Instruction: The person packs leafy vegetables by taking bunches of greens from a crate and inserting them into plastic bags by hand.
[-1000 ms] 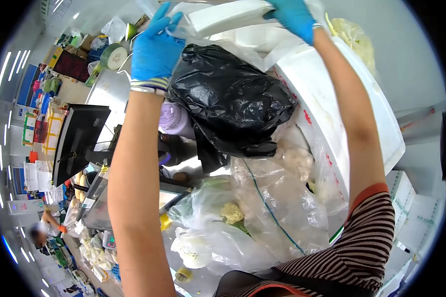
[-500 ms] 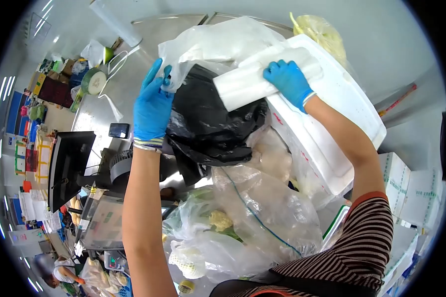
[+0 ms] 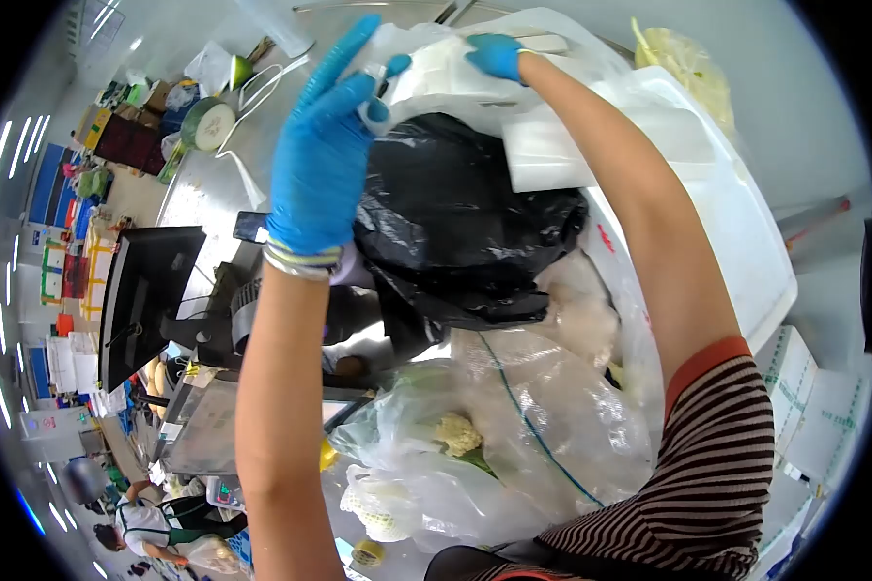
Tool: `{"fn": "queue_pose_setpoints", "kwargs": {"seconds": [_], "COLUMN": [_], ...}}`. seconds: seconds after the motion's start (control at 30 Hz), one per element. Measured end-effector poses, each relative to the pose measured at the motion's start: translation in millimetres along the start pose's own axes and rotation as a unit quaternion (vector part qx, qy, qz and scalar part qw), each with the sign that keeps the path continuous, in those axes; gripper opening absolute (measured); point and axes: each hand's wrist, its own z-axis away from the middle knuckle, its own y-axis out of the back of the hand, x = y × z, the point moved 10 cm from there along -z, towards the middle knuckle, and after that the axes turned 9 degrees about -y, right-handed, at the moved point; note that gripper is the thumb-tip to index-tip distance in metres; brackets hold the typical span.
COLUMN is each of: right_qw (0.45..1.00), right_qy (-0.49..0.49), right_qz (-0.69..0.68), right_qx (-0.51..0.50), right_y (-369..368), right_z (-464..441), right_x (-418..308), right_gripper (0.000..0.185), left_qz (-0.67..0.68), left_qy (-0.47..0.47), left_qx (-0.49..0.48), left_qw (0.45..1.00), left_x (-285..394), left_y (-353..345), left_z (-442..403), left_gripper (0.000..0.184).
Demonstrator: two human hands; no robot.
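Note:
My left hand [image 3: 325,145], in a blue glove, pinches the near-left edge of a clear plastic bag [image 3: 455,107] at the top. White packets [image 3: 441,68] lie inside that bag. My right hand [image 3: 497,56], also gloved in blue, reaches into the bag's area over the packets; its fingertips are partly hidden and I cannot make out whether it grips one. Below the bag is a bulging black plastic bag [image 3: 455,223]. A folded white sheet [image 3: 552,150] lies between the black bag and a white foam box [image 3: 736,223], under my right forearm.
A monitor [image 3: 150,300] stands at the left, beside a phone [image 3: 251,227]. Clear bags with cauliflower [image 3: 457,435] lie nearest me. A yellowish bag [image 3: 686,77] is at the upper right. A person [image 3: 145,528] bends over at the lower left.
My right hand has moved from the white sheet by the foam box up to the packets in the clear bag. The sheet now lies by the box. My left hand stays at the bag's edge.

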Motion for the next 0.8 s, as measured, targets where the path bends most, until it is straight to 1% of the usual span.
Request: {"fn": "queue_pose_setpoints", "kwargs": {"seconds": [0.03,0.07,0.1,0.13,0.17,0.2,0.23,0.27,0.3,0.4,0.43,0.47,0.5,0.57,0.6,0.7,0.73,0.77,0.8], "right_qw": [0.998,0.993,0.984,0.983,0.985,0.984,0.978,0.962,0.959,0.923,0.923,0.924,0.924,0.94,0.953,0.891,0.843,0.926,0.971], "right_qy": [-0.043,-0.06,-0.079,-0.008,-0.027,-0.047,-0.067,-0.12,0.002,0.065,0.066,0.068,0.071,0.034,0.038,0.086,0.263,0.114,-0.019], "right_qz": [-0.04,-0.102,-0.16,-0.18,-0.141,-0.098,-0.054,0.038,0.147,0.251,0.26,0.267,0.275,0.27,0.251,0.343,0.397,0.246,0.06], "right_qx": [0.026,0.0,-0.026,-0.044,-0.093,-0.142,-0.188,-0.242,-0.242,-0.283,-0.276,-0.266,-0.256,-0.208,-0.167,-0.284,-0.251,-0.263,-0.231], "right_y": [-12.8,-29.5,-33.6,-29.7,-36.3,-43.6,-48.0,-49.5,-78.9,-93.6,-83.4,-73.4,-66.8,-53.4,-48.7,-57.1,-96.4,-81.2,-62.5], "right_z": [-21.6,-28.8,-21.7,-8.9,-5.6,-4.4,-3.5,13.8,7.4,71.7,90.8,104.2,115.5,130.2,131.4,117.5,76.6,41.5,10.5], "right_x": [23.6,40.5,39.2,26.4,24.6,21.6,18.6,14.6,3.4,-28.3,-32.6,-34.1,-38.2,-46.1,-47.4,-51.3,-30.9,-13.7,3.8], "right_gripper": [0.048,0.05,0.052,0.06,0.062,0.064,0.066,0.072,0.063,0.049,0.051,0.055,0.059,0.067,0.058,0.047,0.028,0.024,0.023], "left_qz": [-0.015,-0.019,-0.019,-0.109,-0.194,-0.275,-0.17,-0.058,0.054,0.057,0.058,0.007,0.014,0.03,0.026,0.031,0.033,0.034,0.034], "left_qy": [-0.002,-0.005,-0.008,-0.069,-0.129,-0.188,-0.14,-0.09,-0.04,-0.044,-0.037,-0.057,-0.046,-0.025,-0.038,-0.022,-0.026,-0.029,-0.032], "left_qx": [0.022,0.029,0.036,-0.015,-0.065,-0.112,-0.046,0.017,0.075,0.066,0.059,0.014,0.024,0.047,0.069,0.069,0.068,0.066,0.063], "left_qw": [1.0,0.999,0.999,0.991,0.97,0.936,0.974,0.994,0.995,0.995,0.996,0.998,0.999,0.998,0.997,0.997,0.997,0.997,0.997], "left_x": [0.5,-0.5,-2.7,5.2,10.5,14.9,8.5,2.6,-8.1,-16.9,-20.1,-20.7,-27.5,-35.2,-31.5,-36.3,-36.9,-37.2,-38.4], "left_y": [2.9,11.0,19.1,14.8,6.2,-6.5,6.6,12.6,17.9,18.4,17.4,14.0,21.1,31.0,32.0,37.9,36.7,34.2,32.9], "left_z": [8.3,15.0,19.2,19.0,20.3,22.6,15.9,8.2,2.6,0.7,1.9,8.0,12.1,18.2,22.6,28.3,28.5,27.6,27.3], "left_gripper": [0.048,0.049,0.049,0.049,0.05,0.05,0.052,0.053,0.055,0.055,0.055,0.051,0.05,0.05,0.051,0.051,0.051,0.05,0.05]}}
